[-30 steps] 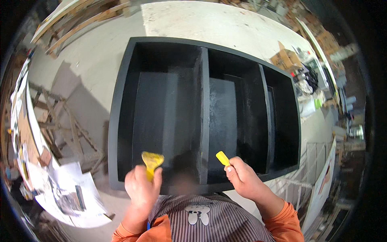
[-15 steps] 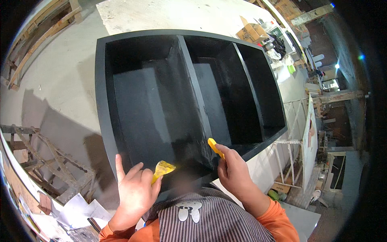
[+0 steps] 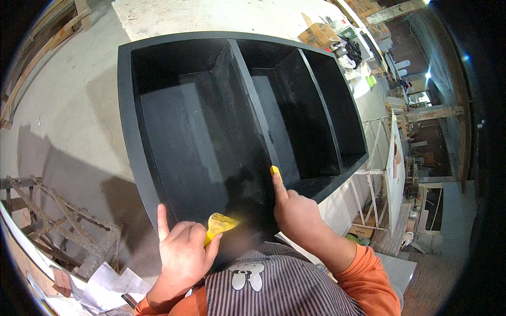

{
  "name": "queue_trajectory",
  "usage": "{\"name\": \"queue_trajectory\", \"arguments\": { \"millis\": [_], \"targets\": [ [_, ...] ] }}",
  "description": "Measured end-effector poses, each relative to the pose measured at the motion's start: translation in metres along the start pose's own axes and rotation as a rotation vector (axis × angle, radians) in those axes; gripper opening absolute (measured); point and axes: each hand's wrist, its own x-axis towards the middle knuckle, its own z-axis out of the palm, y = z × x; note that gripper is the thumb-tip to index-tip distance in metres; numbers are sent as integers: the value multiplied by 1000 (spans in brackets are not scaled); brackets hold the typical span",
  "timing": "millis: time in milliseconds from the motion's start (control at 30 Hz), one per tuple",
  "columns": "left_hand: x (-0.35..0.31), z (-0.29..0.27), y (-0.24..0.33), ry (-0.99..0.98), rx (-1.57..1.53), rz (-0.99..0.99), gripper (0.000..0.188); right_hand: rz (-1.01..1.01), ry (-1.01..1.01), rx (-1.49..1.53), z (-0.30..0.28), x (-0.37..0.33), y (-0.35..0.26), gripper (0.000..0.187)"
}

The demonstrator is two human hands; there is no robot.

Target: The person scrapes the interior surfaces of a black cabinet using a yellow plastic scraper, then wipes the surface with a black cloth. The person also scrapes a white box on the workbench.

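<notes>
A black open cabinet (image 3: 124, 100) with two dividers lies on its back before me. My left hand (image 3: 184, 253) is at its near left edge, index finger stretched along the frame. The other fingers wrap round a yellow plastic scraper (image 3: 220, 224), whose wide blade carries dark smears. My right hand (image 3: 300, 213) grips a yellow tool (image 3: 275, 171), mostly covered by the fingers, so its full shape is hidden. Its tip rests at the edge of the left divider (image 3: 250, 89), near that divider's lower end. My right index finger lies straight along this tool.
Behind the cabinet stretches a pale surface (image 3: 226, 16). A cardboard box (image 3: 319, 36) and a black bag (image 3: 352, 50) stand far right. A wooden trestle (image 3: 63, 226) and paper sheets (image 3: 108, 287) are at left. A white metal frame (image 3: 371, 195) stands right.
My right hand has moved a little up along the left divider, and its index finger has straightened onto the yellow tool. The left hand keeps its hold; the whole view has shifted slightly.
</notes>
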Motion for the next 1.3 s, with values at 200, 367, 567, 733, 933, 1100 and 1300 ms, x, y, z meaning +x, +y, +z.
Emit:
{"name": "queue_trajectory", "arguments": {
  "millis": [200,367,567,733,933,1100,1300],
  "targets": [
    [-1,-1,1,9,-19,7,23,-74,-111,-149,-16,-10,-6,69],
    [1,0,1,28,-32,8,25,-110,23,-45,-18,-3,-3,71],
    [0,1,0,37,-43,15,26,-109,-52,-136,-2,4,0,76],
    [-1,1,-1,35,-4,42,23,-94,-116,-85,-19,-11,-2,75],
    [-1,2,-2,48,3,38,24,-108,-54,-112,-25,8,-4,73],
    [-1,2,-1,44,20,31,24,-93,-190,-180,-17,-8,-3,76],
    [-2,2,1,56,69,43,24,-136,-152,159,-45,-42,12,57]
  ]
}}
